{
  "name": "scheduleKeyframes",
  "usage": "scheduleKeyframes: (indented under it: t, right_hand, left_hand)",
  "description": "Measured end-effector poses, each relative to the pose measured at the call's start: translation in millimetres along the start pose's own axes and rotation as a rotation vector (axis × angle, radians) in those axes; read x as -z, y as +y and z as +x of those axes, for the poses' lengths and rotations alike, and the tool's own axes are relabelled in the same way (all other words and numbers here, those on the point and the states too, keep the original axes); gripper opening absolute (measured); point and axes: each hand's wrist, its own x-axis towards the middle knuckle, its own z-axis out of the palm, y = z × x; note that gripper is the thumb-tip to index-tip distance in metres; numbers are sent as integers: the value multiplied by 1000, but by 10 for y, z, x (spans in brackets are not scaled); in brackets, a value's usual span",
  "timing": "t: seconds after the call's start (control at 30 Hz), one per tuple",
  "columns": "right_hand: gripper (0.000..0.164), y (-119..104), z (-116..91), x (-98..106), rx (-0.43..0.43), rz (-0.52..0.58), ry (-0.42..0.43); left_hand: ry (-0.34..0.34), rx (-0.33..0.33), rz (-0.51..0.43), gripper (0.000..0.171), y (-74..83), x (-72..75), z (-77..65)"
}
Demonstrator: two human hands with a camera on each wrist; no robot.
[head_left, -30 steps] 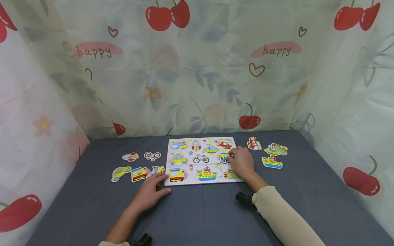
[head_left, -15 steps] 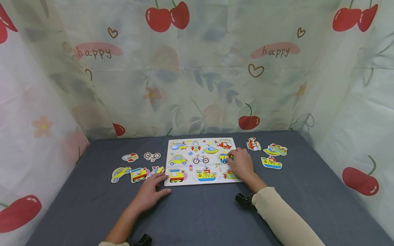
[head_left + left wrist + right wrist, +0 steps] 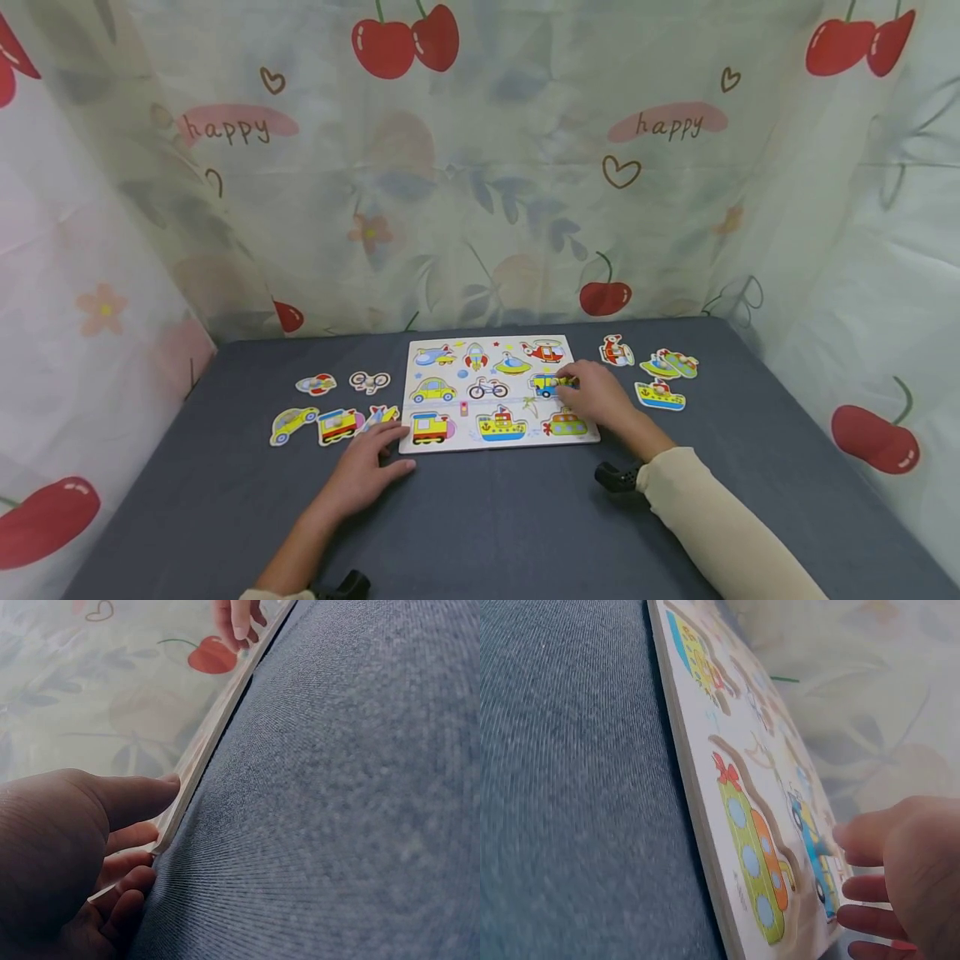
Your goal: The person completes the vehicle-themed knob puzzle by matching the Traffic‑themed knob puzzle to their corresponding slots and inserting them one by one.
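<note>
A white puzzle board (image 3: 468,408) with vehicle pictures lies on the dark tabletop. My right hand (image 3: 596,393) is over its right edge, fingertips beside the bus piece (image 3: 543,385) in the middle row. In the right wrist view the thumb and loosely bent fingers (image 3: 866,889) are spread around the far side of the bus (image 3: 815,859). My left hand (image 3: 363,468) rests at the board's lower left corner. The left wrist view shows its thumb along the board's edge (image 3: 196,765) and relaxed fingers near the corner.
Left of the board lie loose pieces: a rocket (image 3: 316,384), bicycle (image 3: 370,382), car (image 3: 291,425), train (image 3: 339,425) and plane (image 3: 381,416). To the right lie a helicopter (image 3: 616,350), flying saucer (image 3: 658,367), submarine (image 3: 682,362) and ship (image 3: 660,395). Patterned curtains (image 3: 465,208) surround the table.
My right hand has shifted right and a little back from the bus, showing more of the bus and the submarine slot below it. My left hand stays in place.
</note>
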Motion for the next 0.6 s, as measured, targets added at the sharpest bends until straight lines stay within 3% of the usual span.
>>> scheduleKeyframes:
  t: [0.6]
  right_hand:
    - [26, 414, -209, 210, 31, -65, 130]
  left_hand:
    - [14, -10, 7, 48, -29, -23, 15]
